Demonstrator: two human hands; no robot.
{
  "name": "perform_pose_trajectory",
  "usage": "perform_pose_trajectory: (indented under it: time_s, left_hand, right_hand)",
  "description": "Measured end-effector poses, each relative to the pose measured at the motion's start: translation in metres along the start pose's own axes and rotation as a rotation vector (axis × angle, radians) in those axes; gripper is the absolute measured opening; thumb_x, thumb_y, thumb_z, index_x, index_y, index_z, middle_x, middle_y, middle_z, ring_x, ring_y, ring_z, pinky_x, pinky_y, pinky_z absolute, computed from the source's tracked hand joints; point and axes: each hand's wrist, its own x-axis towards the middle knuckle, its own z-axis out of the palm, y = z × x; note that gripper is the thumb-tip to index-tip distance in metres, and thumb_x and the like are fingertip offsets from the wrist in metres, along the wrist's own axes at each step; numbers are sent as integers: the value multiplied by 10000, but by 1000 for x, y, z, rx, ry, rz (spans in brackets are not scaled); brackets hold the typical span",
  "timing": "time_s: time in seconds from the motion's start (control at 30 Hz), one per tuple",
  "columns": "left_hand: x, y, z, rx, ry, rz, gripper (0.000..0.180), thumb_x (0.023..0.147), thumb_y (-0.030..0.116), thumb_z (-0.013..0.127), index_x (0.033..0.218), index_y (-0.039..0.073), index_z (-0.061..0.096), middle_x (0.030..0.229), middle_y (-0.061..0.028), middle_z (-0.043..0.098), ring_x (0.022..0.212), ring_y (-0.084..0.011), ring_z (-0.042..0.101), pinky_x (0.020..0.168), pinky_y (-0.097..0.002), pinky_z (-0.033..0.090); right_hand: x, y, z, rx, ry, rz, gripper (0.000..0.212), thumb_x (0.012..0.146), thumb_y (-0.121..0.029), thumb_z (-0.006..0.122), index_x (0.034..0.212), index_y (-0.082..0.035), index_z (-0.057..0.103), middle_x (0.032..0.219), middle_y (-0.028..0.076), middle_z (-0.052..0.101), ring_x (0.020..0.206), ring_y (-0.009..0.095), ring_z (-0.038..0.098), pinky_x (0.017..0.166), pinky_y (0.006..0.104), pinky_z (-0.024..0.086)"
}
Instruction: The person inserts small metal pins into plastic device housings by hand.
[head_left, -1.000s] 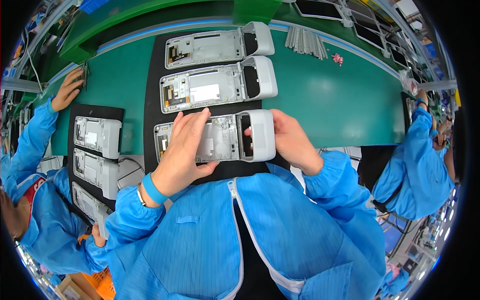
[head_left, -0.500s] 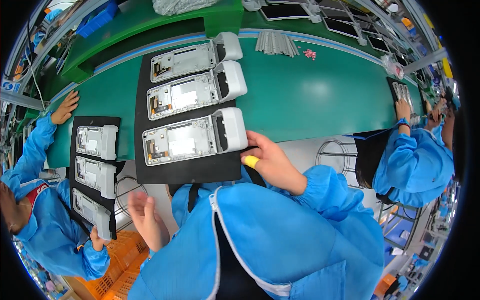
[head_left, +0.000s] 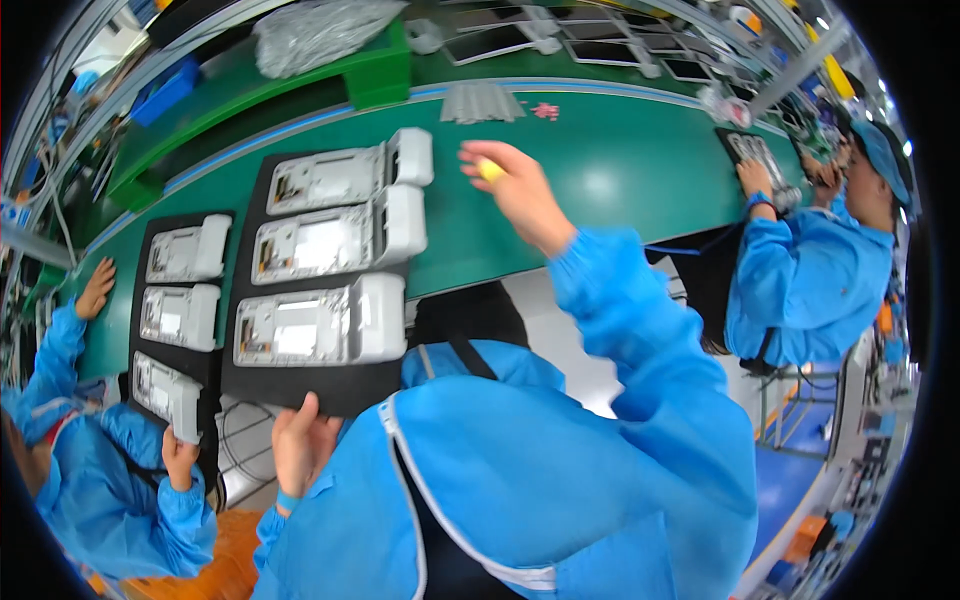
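three pale housings (head_left: 320, 243) lie on the black mat (head_left: 340, 392), long axes roughly left to right, left of your loosely spread, seemingly empty right hand (head_left: 515, 192) over the table (head_left: 620, 190); your left hand (head_left: 303, 445) is nearer the front one, at the mat's edge, grip unclear.

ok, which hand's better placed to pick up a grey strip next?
Right hand, likely: it's out over the bench, near the strips. Left hand is farther back, at the near edge of the mat.
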Motion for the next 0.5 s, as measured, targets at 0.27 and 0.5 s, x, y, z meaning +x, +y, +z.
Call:
perform_pose_trajectory:
  time_s: [0.27,0.5]
  left_hand:
    - [-14,15,-46,263,177,40,253,907,127,562,1082,-45,502,1032,-187,607,848,-249,636,688,-375,539]
    - [-16,34,-56,705,50,87,288,900,251,587,1070,20,555,820,-34,607,581,-74,506,497,-208,366]
  right_hand:
    - [100,8,34,-274,-391,411,393,957,-330,486,1035,36,606,956,121,631,850,230,596,704,388,525]
    - [81,-6,13,-372,-608,521,255,905,-260,546,1010,-56,659,881,79,643,791,182,607,596,324,509]
